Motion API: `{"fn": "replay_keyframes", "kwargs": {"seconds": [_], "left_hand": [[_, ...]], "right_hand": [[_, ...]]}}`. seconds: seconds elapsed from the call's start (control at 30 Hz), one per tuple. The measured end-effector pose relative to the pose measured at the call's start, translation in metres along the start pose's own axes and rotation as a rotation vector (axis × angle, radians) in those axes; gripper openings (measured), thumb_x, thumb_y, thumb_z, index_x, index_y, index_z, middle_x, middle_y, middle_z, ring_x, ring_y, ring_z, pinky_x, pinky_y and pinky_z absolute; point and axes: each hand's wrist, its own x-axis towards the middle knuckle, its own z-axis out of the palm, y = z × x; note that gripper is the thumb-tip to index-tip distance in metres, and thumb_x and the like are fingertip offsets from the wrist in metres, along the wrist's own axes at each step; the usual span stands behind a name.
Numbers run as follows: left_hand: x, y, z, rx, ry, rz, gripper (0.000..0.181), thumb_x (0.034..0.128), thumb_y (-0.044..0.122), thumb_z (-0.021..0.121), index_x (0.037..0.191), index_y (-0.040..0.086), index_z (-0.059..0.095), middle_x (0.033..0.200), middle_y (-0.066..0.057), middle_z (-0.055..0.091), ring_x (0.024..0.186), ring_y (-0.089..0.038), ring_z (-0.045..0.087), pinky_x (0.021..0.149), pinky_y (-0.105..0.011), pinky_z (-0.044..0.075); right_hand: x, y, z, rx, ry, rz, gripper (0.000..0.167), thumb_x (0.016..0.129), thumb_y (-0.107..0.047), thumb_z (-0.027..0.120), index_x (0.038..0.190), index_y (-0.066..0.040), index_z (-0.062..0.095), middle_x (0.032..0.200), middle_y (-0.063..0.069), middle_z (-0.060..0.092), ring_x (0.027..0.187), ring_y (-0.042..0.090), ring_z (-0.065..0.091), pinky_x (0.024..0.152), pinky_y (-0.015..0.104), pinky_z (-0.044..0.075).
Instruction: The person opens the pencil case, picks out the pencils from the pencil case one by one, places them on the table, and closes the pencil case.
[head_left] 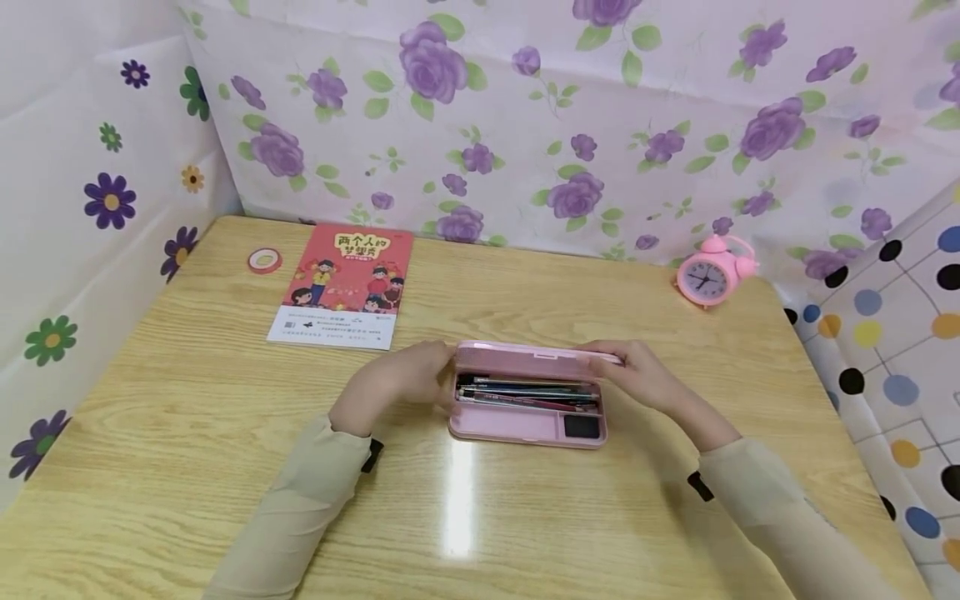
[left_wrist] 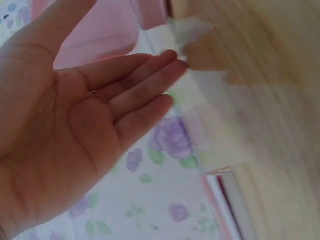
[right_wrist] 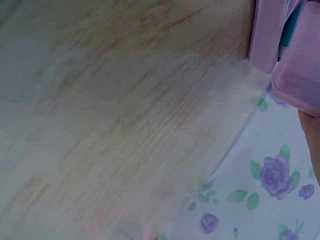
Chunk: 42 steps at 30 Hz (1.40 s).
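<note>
A pink pencil case [head_left: 502, 423] lies on the table with its lid [head_left: 517, 360] raised. Inside are several pencils [head_left: 525, 392] and, at the front right, a black block [head_left: 581, 427]. My left hand [head_left: 408, 375] is at the case's left end; in the left wrist view the hand [left_wrist: 85, 115] shows its palm and extended fingers beside the pink case [left_wrist: 100, 35]. My right hand [head_left: 637, 375] holds the lid's right end between thumb and fingers. Only an edge of the right hand [right_wrist: 311, 142] shows behind the lid [right_wrist: 300, 70] in the right wrist view.
A red and white book [head_left: 345, 287] lies at the back left, with a roll of tape [head_left: 265, 261] left of it. A pink alarm clock [head_left: 707, 277] stands at the back right. Flowered cloth hangs behind the table [head_left: 420, 517].
</note>
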Motion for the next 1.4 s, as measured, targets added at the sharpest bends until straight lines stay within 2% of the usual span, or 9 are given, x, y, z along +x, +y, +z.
{"fn": "replay_keyframes", "kwargs": {"seconds": [0.1, 0.23, 0.37, 0.5, 0.7, 0.97, 1.17, 1.27, 1.4], "left_hand": [[-0.004, 0.006, 0.001, -0.004, -0.034, -0.026, 0.055, 0.0722, 0.033, 0.079, 0.111, 0.002, 0.056, 0.084, -0.006, 0.055, 0.075, -0.017, 0.047, 0.068, -0.031, 0.043], [-0.008, 0.012, 0.003, -0.014, -0.026, -0.008, 0.056, 0.0715, 0.029, 0.080, 0.113, 0.002, 0.055, 0.098, -0.008, 0.061, 0.087, -0.017, 0.053, 0.084, -0.035, 0.047], [-0.008, 0.011, 0.006, -0.027, 0.033, -0.010, 0.065, 0.0688, 0.021, 0.082, 0.123, 0.003, 0.052, 0.110, -0.011, 0.061, 0.100, -0.021, 0.055, 0.095, -0.038, 0.044], [-0.004, 0.012, 0.010, 0.008, 0.068, -0.023, 0.071, 0.0647, 0.019, 0.085, 0.124, 0.001, 0.051, 0.113, -0.012, 0.060, 0.103, -0.022, 0.055, 0.095, -0.039, 0.044], [0.001, 0.019, 0.015, 0.076, 0.105, -0.048, 0.065, 0.0583, 0.019, 0.088, 0.114, 0.003, 0.058, 0.105, -0.008, 0.061, 0.092, -0.020, 0.056, 0.087, -0.039, 0.048], [-0.001, 0.024, 0.015, 0.005, 0.140, -0.090, 0.062, 0.0540, 0.013, 0.090, 0.108, 0.003, 0.060, 0.105, -0.009, 0.063, 0.089, -0.020, 0.057, 0.086, -0.038, 0.048], [-0.002, 0.025, 0.017, -0.005, 0.153, -0.112, 0.062, 0.0506, 0.016, 0.091, 0.104, 0.004, 0.061, 0.102, -0.008, 0.064, 0.088, -0.020, 0.057, 0.086, -0.038, 0.048], [-0.001, 0.026, 0.018, 0.016, 0.150, -0.127, 0.060, 0.0498, 0.019, 0.092, 0.099, 0.002, 0.061, 0.096, -0.007, 0.063, 0.083, -0.019, 0.056, 0.082, -0.038, 0.049], [-0.001, 0.025, 0.018, 0.015, 0.158, -0.140, 0.059, 0.0498, 0.019, 0.092, 0.096, 0.001, 0.060, 0.092, -0.007, 0.061, 0.080, -0.019, 0.054, 0.079, -0.037, 0.049]], "right_hand": [[0.005, 0.002, 0.001, 0.058, 0.041, 0.046, 0.028, 0.095, -0.023, 0.054, 0.114, -0.005, 0.066, 0.114, 0.013, 0.064, 0.098, 0.016, 0.059, 0.076, 0.033, 0.054], [0.016, 0.007, 0.000, 0.091, 0.063, 0.093, 0.032, 0.096, -0.028, 0.053, 0.113, -0.005, 0.065, 0.114, 0.012, 0.064, 0.099, 0.017, 0.056, 0.075, 0.033, 0.052], [0.027, 0.013, -0.003, 0.157, 0.027, 0.183, 0.041, 0.094, -0.039, 0.053, 0.117, -0.006, 0.063, 0.120, 0.010, 0.060, 0.110, 0.020, 0.051, 0.091, 0.036, 0.043], [0.037, 0.020, -0.008, 0.235, -0.018, 0.249, 0.046, 0.093, -0.042, 0.053, 0.120, -0.005, 0.060, 0.127, 0.011, 0.055, 0.117, 0.022, 0.045, 0.099, 0.040, 0.034], [0.051, 0.028, -0.014, 0.332, -0.029, 0.278, 0.051, 0.093, -0.038, 0.055, 0.126, 0.000, 0.056, 0.135, 0.016, 0.048, 0.126, 0.028, 0.040, 0.105, 0.045, 0.031], [0.070, 0.041, -0.006, 0.289, 0.018, 0.345, 0.055, 0.091, -0.041, 0.057, 0.130, -0.002, 0.054, 0.139, 0.015, 0.046, 0.133, 0.029, 0.034, 0.112, 0.046, 0.022], [0.083, 0.053, -0.005, 0.163, -0.052, 0.351, 0.047, 0.095, -0.034, 0.052, 0.128, -0.002, 0.055, 0.137, 0.017, 0.048, 0.133, 0.031, 0.035, 0.111, 0.046, 0.024], [0.086, 0.050, -0.004, 0.096, -0.077, 0.337, 0.047, 0.095, -0.036, 0.051, 0.128, -0.003, 0.055, 0.136, 0.017, 0.049, 0.131, 0.031, 0.036, 0.109, 0.047, 0.027], [0.084, 0.039, -0.003, 0.075, -0.053, 0.305, 0.052, 0.095, -0.042, 0.050, 0.131, -0.006, 0.053, 0.138, 0.015, 0.047, 0.130, 0.032, 0.038, 0.107, 0.048, 0.031]]}}
